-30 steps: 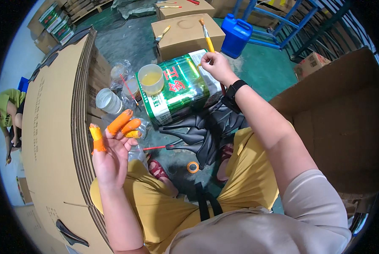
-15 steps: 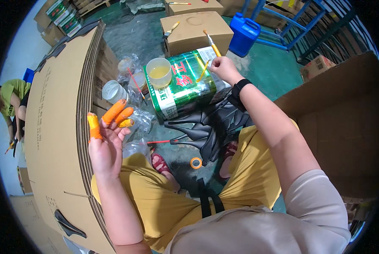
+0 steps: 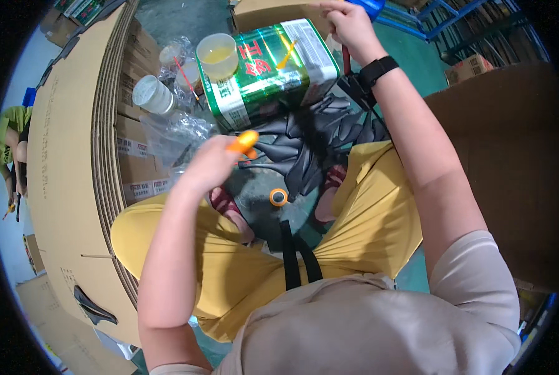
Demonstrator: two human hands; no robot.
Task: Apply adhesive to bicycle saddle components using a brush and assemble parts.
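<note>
My right hand is at the upper edge, past the far right corner of a green metal tin, its index finger stretched leftward. Its fingertips are partly cut off, and no brush shows in it. My left hand is blurred, with orange-wrapped fingers extended toward a pile of black saddle-shaped pieces. It holds nothing I can see. A translucent cup with yellowish liquid stands on the tin's left end. A thin yellow strip lies on the tin.
A white plastic cup, a red-handled brush and clear plastic wrap are left of the tin. A tape roll lies between my feet. Stacked cardboard borders my left, an open carton my right. Another person works far left.
My right hand has moved farther forward, and the brush it held is out of sight. My left hand has turned over and moved right toward the black pieces. The view has tilted downward.
</note>
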